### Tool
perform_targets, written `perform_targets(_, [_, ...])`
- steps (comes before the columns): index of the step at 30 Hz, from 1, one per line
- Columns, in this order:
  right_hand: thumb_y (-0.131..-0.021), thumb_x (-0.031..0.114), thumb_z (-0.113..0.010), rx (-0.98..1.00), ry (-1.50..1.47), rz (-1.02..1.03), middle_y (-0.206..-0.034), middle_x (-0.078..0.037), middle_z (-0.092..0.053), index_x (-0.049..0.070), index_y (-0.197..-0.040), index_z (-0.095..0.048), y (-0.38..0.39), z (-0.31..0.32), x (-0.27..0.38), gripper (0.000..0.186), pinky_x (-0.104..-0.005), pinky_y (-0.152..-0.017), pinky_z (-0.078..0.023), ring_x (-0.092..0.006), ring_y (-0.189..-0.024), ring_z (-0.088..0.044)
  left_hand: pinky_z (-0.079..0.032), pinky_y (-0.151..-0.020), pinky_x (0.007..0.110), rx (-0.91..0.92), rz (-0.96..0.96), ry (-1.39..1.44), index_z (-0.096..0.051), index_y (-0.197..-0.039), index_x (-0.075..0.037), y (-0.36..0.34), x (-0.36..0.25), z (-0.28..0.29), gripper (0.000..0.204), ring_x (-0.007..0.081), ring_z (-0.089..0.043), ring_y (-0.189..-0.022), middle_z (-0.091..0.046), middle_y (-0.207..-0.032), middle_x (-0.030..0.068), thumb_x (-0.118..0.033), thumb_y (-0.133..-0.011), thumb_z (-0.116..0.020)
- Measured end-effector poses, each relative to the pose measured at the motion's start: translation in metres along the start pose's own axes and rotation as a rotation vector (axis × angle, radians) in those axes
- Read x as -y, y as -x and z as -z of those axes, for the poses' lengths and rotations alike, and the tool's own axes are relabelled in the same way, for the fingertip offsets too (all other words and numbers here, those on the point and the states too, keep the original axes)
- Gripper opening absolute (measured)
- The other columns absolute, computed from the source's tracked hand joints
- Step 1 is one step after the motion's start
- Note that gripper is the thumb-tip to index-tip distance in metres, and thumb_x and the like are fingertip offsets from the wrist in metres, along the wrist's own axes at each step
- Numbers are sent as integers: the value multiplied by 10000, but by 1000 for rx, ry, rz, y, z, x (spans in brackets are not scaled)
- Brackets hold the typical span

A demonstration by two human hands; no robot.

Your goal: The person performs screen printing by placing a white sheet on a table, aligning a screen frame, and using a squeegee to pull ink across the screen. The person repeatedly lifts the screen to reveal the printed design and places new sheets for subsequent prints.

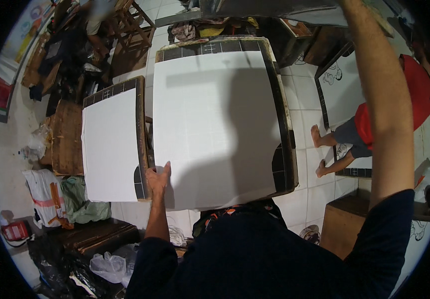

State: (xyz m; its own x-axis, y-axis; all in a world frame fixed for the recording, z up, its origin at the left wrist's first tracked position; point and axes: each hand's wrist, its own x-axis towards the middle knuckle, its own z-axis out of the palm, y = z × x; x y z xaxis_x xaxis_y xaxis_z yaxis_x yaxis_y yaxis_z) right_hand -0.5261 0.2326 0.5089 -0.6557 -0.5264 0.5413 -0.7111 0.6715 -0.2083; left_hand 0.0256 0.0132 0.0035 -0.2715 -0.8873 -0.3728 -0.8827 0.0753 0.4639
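A large board (200, 109) in front of me carries a white sheet, apparently cloth, with dark gridded strips showing along its far and right edges. My left hand (159, 179) rests at its near left edge, thumb stretched apart from the fingers, holding nothing that I can see. Left of it lies a narrower board (110, 144) covered in white the same way. My right arm reaches up past the top right, and its hand is beyond the picture. Near that wrist hangs a dark flat frame (275, 11), partly cut off; contact with the right hand is hidden.
A person in a red shirt (417, 92) bends at the right beside more white-covered boards (347, 89) with line drawings. Wooden stools (127, 25) stand far left. Bags (110, 266) and a wooden box (342, 224) flank me near the lower edge.
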Motion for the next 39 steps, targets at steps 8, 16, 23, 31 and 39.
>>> perform_targets(8, [-737, 790, -728, 38, 64, -41, -1067, -153, -753, 63, -1125, -759, 160, -37, -9, 825, -446, -884, -531, -320, -1029, -711, -390, -1151, 462, 253, -676, 965, -374, -1549, 30, 103, -249, 16, 846, 351, -470, -1407, -495, -1508, 229, -469, -963, -725])
perform_targets(16, [-778, 542, -822, 198, 48, 110, -1019, -43, -659, 148, -1044, -706, 383, -170, -22, 489, -479, -905, -421, -259, -1011, -621, -411, -1156, 538, 695, 520, 1706, -349, -1531, -6, 172, -283, -43, 799, 372, -497, -1309, -416, -1485, 235, -559, -969, -477])
perform_targets(23, [-827, 302, -813, 485, 40, 82, -1051, -58, -656, 162, -1157, -655, 406, -239, -37, 392, -479, -934, -419, -277, -1081, -610, -492, -965, 428, 409, 343, 940, -467, -1348, 54, 129, -184, -131, 638, 289, -563, -1074, -539, -1158, 174, -355, -919, -702])
perform_targets(31, [-736, 124, -831, 708, -7, 68, -1020, -44, -670, 147, -1096, -649, 384, -238, -42, 404, -462, -873, -441, -276, -1042, -634, -252, -1231, 573, -27, -970, -104, -287, -1569, 57, 100, -155, -139, 1167, 432, -360, -1496, -458, -1523, 269, -379, -706, -940])
perform_targets(39, [-650, 114, -848, 482, -30, 198, -1006, -42, -649, 140, -1075, -645, 339, -288, -71, 471, -457, -868, -440, -286, -1013, -616, -229, -1241, 603, -15, -917, -100, -300, -1569, 57, 100, -154, -145, 1232, 406, -325, -1524, -432, -1569, 231, -354, -618, -966])
